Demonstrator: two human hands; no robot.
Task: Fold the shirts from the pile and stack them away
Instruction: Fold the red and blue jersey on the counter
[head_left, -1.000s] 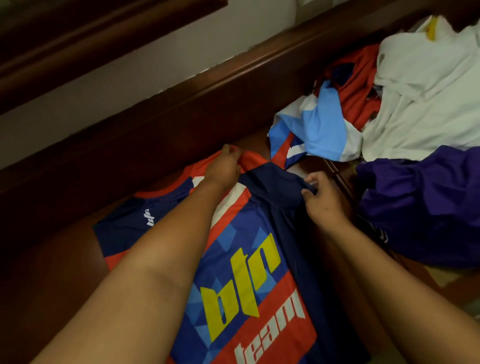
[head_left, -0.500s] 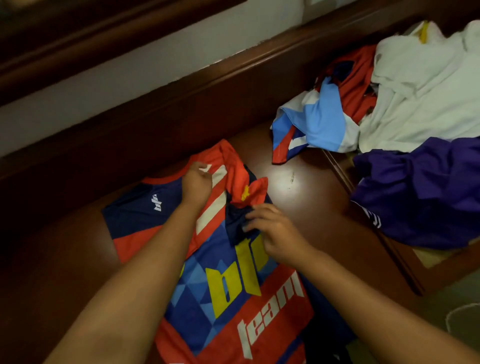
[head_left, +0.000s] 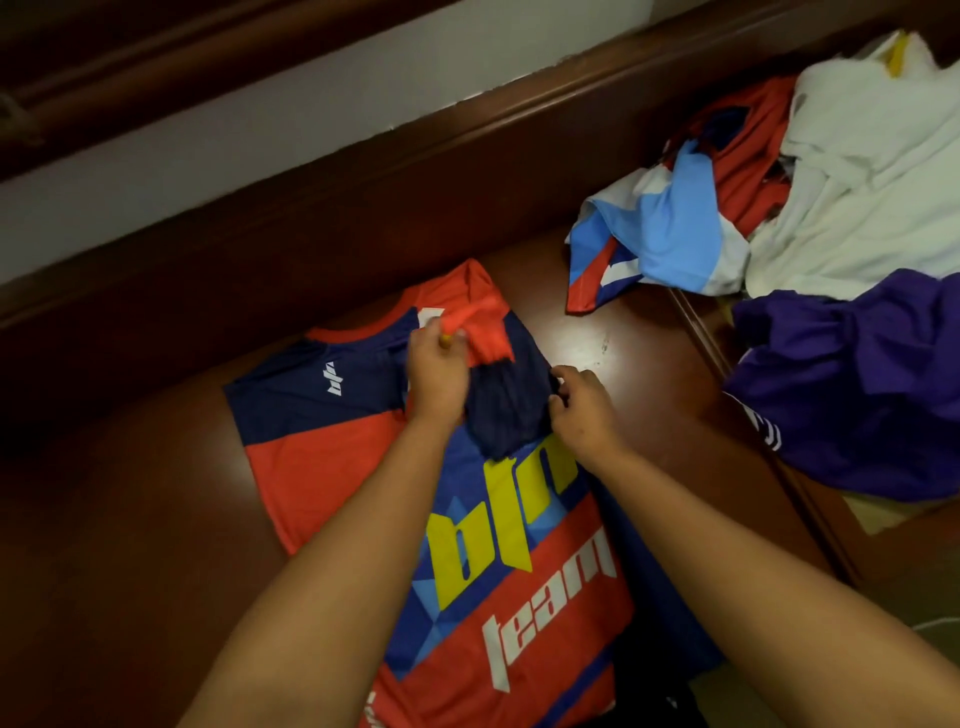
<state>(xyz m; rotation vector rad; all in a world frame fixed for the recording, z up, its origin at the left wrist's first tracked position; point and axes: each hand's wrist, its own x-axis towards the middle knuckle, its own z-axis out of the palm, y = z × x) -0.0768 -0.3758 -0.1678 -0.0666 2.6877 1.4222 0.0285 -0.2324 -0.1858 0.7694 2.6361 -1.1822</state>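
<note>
A navy, red and blue jersey (head_left: 322, 426) with yellow letters and the white word "team" lies flat on the dark wooden surface (head_left: 644, 364). Its right sleeve is folded inward over the chest as a navy flap with a red cuff. My left hand (head_left: 436, 374) grips the red cuff near the collar. My right hand (head_left: 582, 405) pinches the right edge of the folded navy sleeve. The pile of unfolded shirts sits at the right: a light-blue and white one (head_left: 670, 234), a red one (head_left: 748, 145), a white one (head_left: 872, 187) and a purple one (head_left: 862, 384).
A raised dark wooden rail (head_left: 363, 208) runs along the far edge, with a pale wall (head_left: 260, 114) behind it. A seam in the wood (head_left: 701, 332) runs under the pile at the right. Bare wood lies left of the jersey.
The right sleeve, spread outward a second ago, has been folded inward over the chest. My right hand moved back out to the fold's edge, and my left hand shifted onto the red cuff.
</note>
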